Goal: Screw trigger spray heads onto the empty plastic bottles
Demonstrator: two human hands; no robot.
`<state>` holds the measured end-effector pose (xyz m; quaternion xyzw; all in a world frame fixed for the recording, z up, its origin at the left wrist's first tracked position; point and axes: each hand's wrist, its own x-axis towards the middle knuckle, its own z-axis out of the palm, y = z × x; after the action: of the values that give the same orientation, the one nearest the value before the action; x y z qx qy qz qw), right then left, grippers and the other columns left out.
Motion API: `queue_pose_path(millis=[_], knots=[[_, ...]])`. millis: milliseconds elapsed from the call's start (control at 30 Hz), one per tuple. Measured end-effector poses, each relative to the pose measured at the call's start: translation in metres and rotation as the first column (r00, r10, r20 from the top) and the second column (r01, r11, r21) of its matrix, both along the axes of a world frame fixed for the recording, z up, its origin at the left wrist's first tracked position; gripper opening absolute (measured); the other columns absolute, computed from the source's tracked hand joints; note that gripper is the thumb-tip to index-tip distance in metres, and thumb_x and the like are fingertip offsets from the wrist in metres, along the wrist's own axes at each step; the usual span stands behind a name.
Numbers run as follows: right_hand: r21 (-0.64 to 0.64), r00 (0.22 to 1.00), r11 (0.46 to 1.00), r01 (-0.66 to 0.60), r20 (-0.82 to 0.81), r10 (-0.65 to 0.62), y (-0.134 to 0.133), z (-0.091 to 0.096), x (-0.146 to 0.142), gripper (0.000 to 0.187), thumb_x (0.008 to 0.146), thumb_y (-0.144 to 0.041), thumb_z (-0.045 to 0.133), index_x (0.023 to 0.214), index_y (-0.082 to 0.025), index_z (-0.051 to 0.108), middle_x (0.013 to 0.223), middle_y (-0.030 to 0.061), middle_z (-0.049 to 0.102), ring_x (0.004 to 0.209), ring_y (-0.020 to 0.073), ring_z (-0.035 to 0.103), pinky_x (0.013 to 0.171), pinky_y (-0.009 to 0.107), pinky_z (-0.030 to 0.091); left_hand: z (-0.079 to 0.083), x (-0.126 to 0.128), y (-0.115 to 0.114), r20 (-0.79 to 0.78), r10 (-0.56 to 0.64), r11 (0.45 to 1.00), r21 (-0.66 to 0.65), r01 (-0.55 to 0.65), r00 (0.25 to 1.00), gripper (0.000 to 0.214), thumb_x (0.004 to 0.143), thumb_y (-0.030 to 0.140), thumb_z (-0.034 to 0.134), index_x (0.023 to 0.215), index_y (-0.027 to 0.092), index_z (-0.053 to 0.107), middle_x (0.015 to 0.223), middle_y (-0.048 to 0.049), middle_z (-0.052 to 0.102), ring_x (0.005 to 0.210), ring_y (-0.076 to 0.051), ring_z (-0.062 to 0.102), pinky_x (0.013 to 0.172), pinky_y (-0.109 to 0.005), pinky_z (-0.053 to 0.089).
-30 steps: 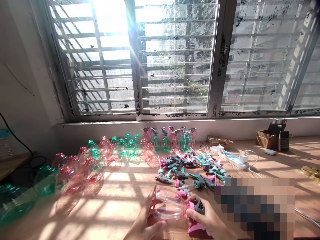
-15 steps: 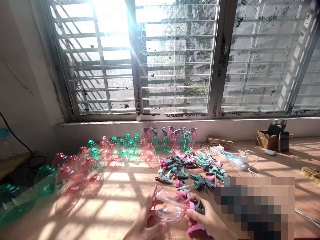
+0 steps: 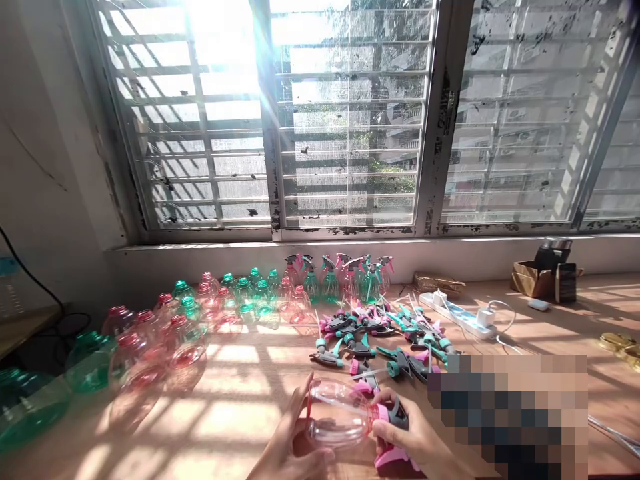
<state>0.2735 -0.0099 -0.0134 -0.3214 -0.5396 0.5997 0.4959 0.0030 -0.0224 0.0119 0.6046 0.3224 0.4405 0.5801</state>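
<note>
A clear pink spray bottle (image 3: 337, 415) lies on its side between my hands, low in the view. My left hand (image 3: 293, 437) is wrapped round its base end. At the neck, my right hand (image 3: 403, 427) grips the pink collar of the grey and pink spray head (image 3: 387, 415), which sits against the bottle's mouth. The thin dip tube shows inside the bottle. Just beyond my hands lies a pile of loose spray heads (image 3: 370, 327), grey with pink or teal parts.
Headless pink and green bottles (image 3: 183, 350) stand in rows at the left and back. Several bottles with spray heads (image 3: 330, 283) stand by the wall. A white power strip (image 3: 460, 317), a cardboard box (image 3: 530, 280) and a phone (image 3: 567, 283) are at the back right. A blurred patch covers the right front.
The bottle has turned slightly between my hands, its base end edging a little left. Both hands keep their grip, and the other things stay where they were.
</note>
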Motion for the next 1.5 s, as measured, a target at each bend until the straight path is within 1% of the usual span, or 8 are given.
queue_pose_path(millis=[167, 233, 333, 467, 867, 1067, 1333, 1500], knots=[[-0.007, 1.0, 1.0, -0.002, -0.012, 0.002, -0.001, 0.005, -0.001, 0.053, 0.075, -0.05, 0.087, 0.102, -0.017, 0.054, 0.072, 0.0014, 0.072, 0.057, 0.0161, 0.07, 0.056, 0.029, 0.058, 0.001, 0.005, -0.001, 0.056, -0.02, 1.0, 0.011, 0.019, 0.998, 0.101, 0.081, 0.041, 0.082, 0.159, 0.046, 0.017, 0.161, -0.006, 0.036, 0.142, -0.039, 0.041, 0.113, -0.051, 0.041], [-0.004, 1.0, 1.0, 0.003, -0.012, -0.003, 0.0, 0.003, -0.001, 0.054, 0.074, -0.05, 0.087, 0.101, -0.017, 0.055, 0.071, 0.0005, 0.071, 0.056, 0.0155, 0.069, 0.055, 0.027, 0.057, 0.001, 0.005, -0.002, 0.091, -0.02, 1.0, -0.01, 0.021, 0.996, 0.102, 0.081, 0.04, 0.082, 0.159, 0.044, 0.017, 0.159, -0.0071, 0.039, 0.143, -0.038, 0.04, 0.113, -0.049, 0.041], [-0.006, 1.0, 1.0, 0.018, -0.001, -0.018, 0.0, 0.001, -0.001, 0.054, 0.073, -0.051, 0.087, 0.101, -0.018, 0.055, 0.071, -0.0001, 0.071, 0.056, 0.0164, 0.07, 0.056, 0.028, 0.056, -0.001, 0.002, -0.001, 0.069, 0.017, 0.999, -0.038, -0.014, 0.997, 0.099, 0.08, 0.041, 0.083, 0.159, 0.04, 0.023, 0.145, -0.01, 0.05, 0.141, -0.035, 0.043, 0.111, -0.042, 0.042], [0.001, 0.999, 1.0, 0.027, 0.024, -0.027, -0.001, 0.0, -0.001, 0.053, 0.075, -0.054, 0.085, 0.101, -0.017, 0.056, 0.07, 0.0004, 0.071, 0.059, 0.018, 0.069, 0.058, 0.031, 0.054, -0.005, -0.002, 0.004, 0.017, 0.018, 0.997, -0.08, -0.016, 1.0, 0.099, 0.078, 0.052, 0.083, 0.158, 0.034, 0.027, 0.123, -0.0102, 0.057, 0.119, -0.033, 0.059, 0.099, -0.041, 0.047], [0.031, 0.997, 0.998, 0.057, 0.05, -0.059, -0.002, 0.0, -0.001, 0.052, 0.076, -0.053, 0.084, 0.103, -0.016, 0.061, 0.076, 0.0005, 0.067, 0.064, 0.0178, 0.066, 0.063, 0.03, 0.053, -0.009, -0.002, 0.011, 0.081, 0.026, 0.996, -0.091, -0.019, 0.996, 0.102, 0.072, 0.054, 0.087, 0.155, 0.027, 0.034, 0.143, -0.0162, 0.056, 0.124, -0.037, 0.059, 0.108, -0.048, 0.044], [0.07, 0.993, 0.993, 0.096, 0.06, -0.1, 0.001, -0.009, -0.001, 0.052, 0.074, -0.053, 0.085, 0.105, -0.018, 0.062, 0.077, -0.0006, 0.065, 0.066, 0.0183, 0.064, 0.063, 0.031, 0.051, -0.01, -0.002, 0.015, 0.031, 0.028, 0.997, -0.067, -0.026, 0.999, 0.096, 0.073, 0.059, 0.084, 0.148, 0.021, 0.039, 0.102, -0.0116, 0.07, 0.108, -0.034, 0.067, 0.096, -0.045, 0.047], [0.115, 0.977, 0.981, 0.154, 0.132, -0.168, 0.001, -0.008, 0.002, 0.054, 0.07, -0.055, 0.087, 0.104, -0.019, 0.065, 0.086, 0.0012, 0.068, 0.072, 0.0218, 0.067, 0.069, 0.034, 0.055, 0.006, 0.002, 0.009, -0.017, 0.05, 0.997, -0.06, -0.051, 0.999, 0.074, 0.078, 0.056, 0.082, 0.136, 0.019, 0.053, 0.098, -0.0101, 0.072, 0.102, -0.03, 0.067, 0.09, -0.041, 0.048], [0.024, 0.997, 0.998, 0.05, 0.058, -0.052, -0.001, -0.002, 0.0, 0.053, 0.076, -0.056, 0.084, 0.103, -0.018, 0.059, 0.072, -0.0005, 0.068, 0.061, 0.0185, 0.07, 0.059, 0.03, 0.056, 0.002, 0.0, 0.007, 0.042, 0.024, 0.995, -0.102, -0.019, 0.999, 0.094, 0.074, 0.048, 0.087, 0.152, 0.027, 0.038, 0.118, -0.0116, 0.067, 0.113, -0.032, 0.064, 0.097, -0.041, 0.048]])
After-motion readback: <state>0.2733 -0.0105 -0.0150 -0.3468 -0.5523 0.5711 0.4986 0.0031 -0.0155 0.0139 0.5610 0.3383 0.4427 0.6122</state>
